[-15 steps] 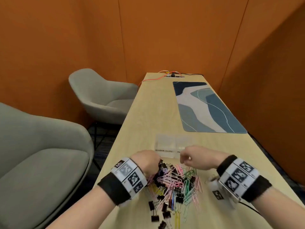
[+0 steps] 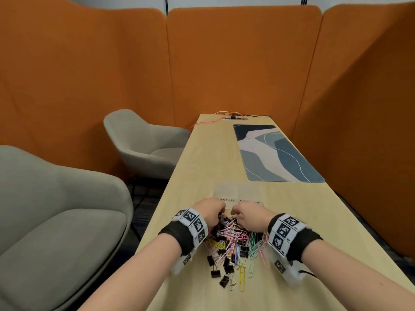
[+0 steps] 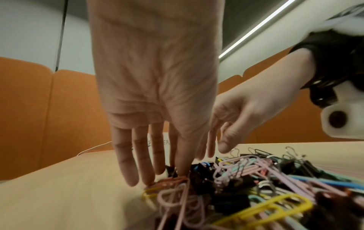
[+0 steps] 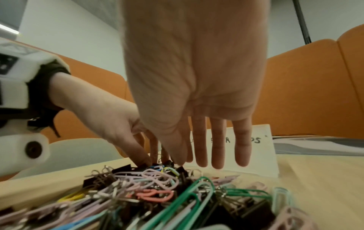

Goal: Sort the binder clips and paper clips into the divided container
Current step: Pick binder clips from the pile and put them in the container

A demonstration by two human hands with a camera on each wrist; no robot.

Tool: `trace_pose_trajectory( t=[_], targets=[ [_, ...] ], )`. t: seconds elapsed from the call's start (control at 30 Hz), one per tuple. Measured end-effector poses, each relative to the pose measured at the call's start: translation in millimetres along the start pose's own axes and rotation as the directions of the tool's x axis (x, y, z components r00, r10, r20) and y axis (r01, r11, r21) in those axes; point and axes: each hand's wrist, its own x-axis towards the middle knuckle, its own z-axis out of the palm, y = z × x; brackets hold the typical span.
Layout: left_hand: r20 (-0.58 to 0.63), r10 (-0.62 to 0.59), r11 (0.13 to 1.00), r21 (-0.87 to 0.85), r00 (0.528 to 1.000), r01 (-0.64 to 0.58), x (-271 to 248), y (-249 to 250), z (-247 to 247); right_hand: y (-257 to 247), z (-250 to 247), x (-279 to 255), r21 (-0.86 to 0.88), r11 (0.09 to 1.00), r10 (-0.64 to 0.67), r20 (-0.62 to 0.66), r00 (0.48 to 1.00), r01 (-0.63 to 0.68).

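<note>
Fingers of the left hand (image 3: pixel 155 87) are hanging nearly straight, tips dipping into the far left edge of the mixed pile (image 2: pixel 235 241); they are touching black binder clips (image 3: pixel 199 169) and a pink paper clip there, but whether anything is pinched I cannot tell. Half a second ago the hands were sitting further apart over the heap; now they are closing toward each other at its far side, with the head tilting up so more of the orange partition is showing. Moving right, the coloured paper clips (image 4: pixel 197 191) and binder clips are lying tangled together near the table's (image 2: pixel 202 164) near edge, none sorted yet. Just beyond them the divided container (image 2: pixel 238 191) is standing, clear, with hand-written labels facing the person. Further right, the right hand (image 4: pixel 197 77) is hovering with fingers extended and relaxed, holding nothing, tips just above the pile's far side. Sorting appears to be only starting, a first pick forming.
</note>
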Motion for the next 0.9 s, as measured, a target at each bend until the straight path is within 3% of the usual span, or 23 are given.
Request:
trace_pose_trajectory(
  t=[0.2, 0.4, 0.57, 0.73, 0.9],
  targets=[
    [-0.094, 0.035, 0.993, -0.108, 0.995, -0.046, 14, -12, 3, -11, 7, 22, 0.086, 0.996, 0.014, -0.077, 0.997, -0.007],
    [-0.064, 0.004, 0.974, -0.227, 0.998, -0.018, 22, -20, 8, -9, 14, 32, 0.139, 0.99, 0.038, -0.059, 0.998, -0.029],
    [-0.056, 0.043, 0.978, -0.202, 0.998, -0.054, 22, -19, 9, -5, 14, 29, 0.129, 0.991, -0.011, -0.072, 0.997, 0.02],
    [-0.125, 0.066, 0.978, -0.188, 0.99, -0.089, 19, -27, 7, 8, 14, 26, 0.203, 0.979, 0.013, -0.121, 0.993, 0.012],
    [-0.167, 0.028, 0.972, -0.224, 0.986, -0.066, 13, -39, 0, 3, 13, 24, 0.112, 0.991, -0.064, -0.076, 0.995, 0.073]
  ],
)
